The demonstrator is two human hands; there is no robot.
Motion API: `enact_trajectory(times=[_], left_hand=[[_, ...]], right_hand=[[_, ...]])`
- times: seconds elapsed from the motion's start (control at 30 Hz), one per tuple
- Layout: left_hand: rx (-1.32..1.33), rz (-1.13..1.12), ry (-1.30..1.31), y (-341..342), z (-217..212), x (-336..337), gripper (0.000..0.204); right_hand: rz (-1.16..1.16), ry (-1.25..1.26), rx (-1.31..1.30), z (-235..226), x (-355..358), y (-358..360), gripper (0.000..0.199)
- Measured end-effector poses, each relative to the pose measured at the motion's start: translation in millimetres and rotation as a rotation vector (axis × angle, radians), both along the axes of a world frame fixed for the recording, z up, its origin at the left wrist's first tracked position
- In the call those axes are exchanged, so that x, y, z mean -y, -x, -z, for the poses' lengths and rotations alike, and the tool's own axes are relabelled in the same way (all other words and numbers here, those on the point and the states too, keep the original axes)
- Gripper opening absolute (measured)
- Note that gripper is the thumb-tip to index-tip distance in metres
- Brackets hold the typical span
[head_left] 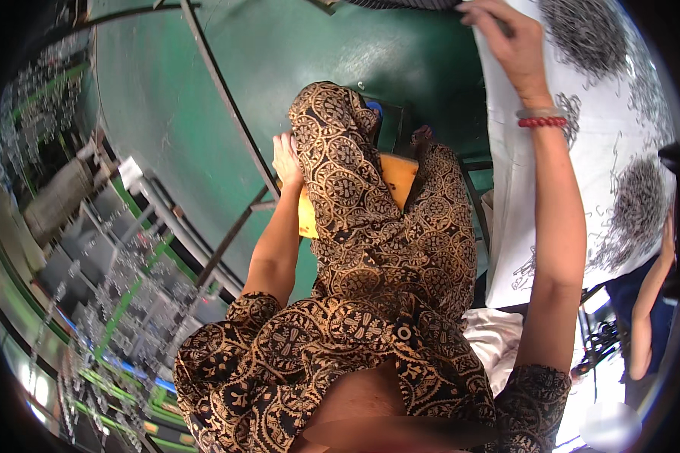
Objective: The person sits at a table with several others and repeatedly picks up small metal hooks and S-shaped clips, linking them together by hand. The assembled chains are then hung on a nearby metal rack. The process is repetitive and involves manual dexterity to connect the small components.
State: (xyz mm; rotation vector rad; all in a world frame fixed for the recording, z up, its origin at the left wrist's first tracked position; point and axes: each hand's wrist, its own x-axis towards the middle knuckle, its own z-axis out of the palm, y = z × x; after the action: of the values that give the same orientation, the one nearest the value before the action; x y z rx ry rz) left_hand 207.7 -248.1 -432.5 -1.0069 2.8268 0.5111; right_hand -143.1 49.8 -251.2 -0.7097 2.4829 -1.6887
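Observation:
My right hand [506,38] reaches up to the top of a white cloth [574,189] printed with dark round patterns, and its fingers pinch the cloth's upper edge. A red bead bracelet [542,121] sits on that wrist. My left hand [285,157] rests against the left edge of a yellow-orange seat [400,177], fingers curled around it. My lap and legs, in a brown patterned dress [378,226], cover most of the seat.
A green floor [279,53] lies below, crossed by thin dark metal bars [219,90]. Metal racks and machinery [91,249] fill the left side. Another person's arm [650,302] in blue shows at the right edge.

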Motion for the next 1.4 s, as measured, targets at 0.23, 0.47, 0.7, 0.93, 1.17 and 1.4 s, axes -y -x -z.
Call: enact_trajectory(times=[0.23, 0.47, 0.7, 0.93, 1.17, 1.4], left_hand=[[-0.215, -0.142, 0.010, 6, -5, -16, 0.028], [-0.106, -0.170, -0.049, 21, -25, -28, 0.030], [-0.272, -0.191, -0.196, 34, -49, -60, 0.025], [-0.234, -0.710, -0.956, 51, -41, -14, 0.040], [-0.052, -0.308, -0.529, 30, -72, -11, 0.038], [-0.260, -0.176, -0.398, 23, -152, -39, 0.024]], right_hand=[[-0.128, -0.142, 0.002, 15, -5, 8, 0.014], [-0.118, -0.214, 0.043, 0, -11, 16, 0.015], [-0.109, -0.290, 0.040, -13, -59, 30, 0.017], [-0.111, -0.555, -0.106, -30, -55, 32, 0.012], [0.132, -0.601, -0.042, -11, -4, 5, 0.017], [-0.531, -0.877, 0.194, 53, 111, -10, 0.021]])
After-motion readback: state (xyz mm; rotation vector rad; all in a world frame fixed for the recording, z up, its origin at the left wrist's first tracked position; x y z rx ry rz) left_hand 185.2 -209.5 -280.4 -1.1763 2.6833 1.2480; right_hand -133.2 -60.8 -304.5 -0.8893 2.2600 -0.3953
